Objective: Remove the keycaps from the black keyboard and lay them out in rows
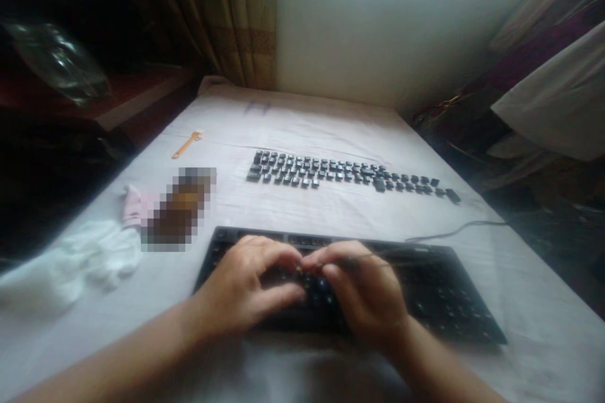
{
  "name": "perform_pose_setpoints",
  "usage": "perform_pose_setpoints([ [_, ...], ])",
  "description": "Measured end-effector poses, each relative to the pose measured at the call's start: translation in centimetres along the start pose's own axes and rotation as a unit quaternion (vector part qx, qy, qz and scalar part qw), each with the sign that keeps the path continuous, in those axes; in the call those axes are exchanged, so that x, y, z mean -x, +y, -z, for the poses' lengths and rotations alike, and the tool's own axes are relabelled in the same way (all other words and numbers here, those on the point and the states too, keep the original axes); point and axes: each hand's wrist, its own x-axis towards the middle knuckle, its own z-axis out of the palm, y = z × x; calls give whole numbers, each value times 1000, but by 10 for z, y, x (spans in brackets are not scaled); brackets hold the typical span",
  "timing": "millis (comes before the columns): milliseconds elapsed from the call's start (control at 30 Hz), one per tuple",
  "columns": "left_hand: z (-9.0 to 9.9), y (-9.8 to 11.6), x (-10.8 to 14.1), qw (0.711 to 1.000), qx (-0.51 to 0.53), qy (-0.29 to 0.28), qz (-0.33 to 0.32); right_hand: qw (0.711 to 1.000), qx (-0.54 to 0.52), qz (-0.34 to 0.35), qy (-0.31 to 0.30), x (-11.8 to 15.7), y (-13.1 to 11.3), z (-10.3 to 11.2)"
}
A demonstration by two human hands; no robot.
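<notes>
A black keyboard (463, 302) lies near me on the cloth-covered bed or table, some of its keys off and part of it blurred. Over its left half rests my left hand (250, 277), thumb and index finger apart, with nothing visibly gripped. My right hand (368, 289) is closed in a pinch above the middle of the keyboard. A thin dark tool (354, 259) seems to run through its fingers; its kind is too blurred to tell. The fingertips of both hands meet or nearly meet over the keys.
Loose black keycaps (302, 170) lie in rows beyond the keyboard. An orange-handled tool (186, 145), a pixelated item (177, 211), a pink cloth (135, 204) and a white cloth (89, 258) lie to the left. A cable (463, 227) leads off rightward.
</notes>
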Motion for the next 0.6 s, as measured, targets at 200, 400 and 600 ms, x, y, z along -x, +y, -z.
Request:
perform_pose_setpoints([
  [200, -2, 1, 3, 997, 65, -11, 48, 1000, -17, 18, -7, 0, 0, -2],
  [400, 0, 0, 1, 987, 114, -24, 111, 1000, -15, 24, 7, -1, -1, -1],
  [600, 2, 1, -2, 969, 182, -11, 167, 998, 10, 16, 53, -1, -1, 8],
])
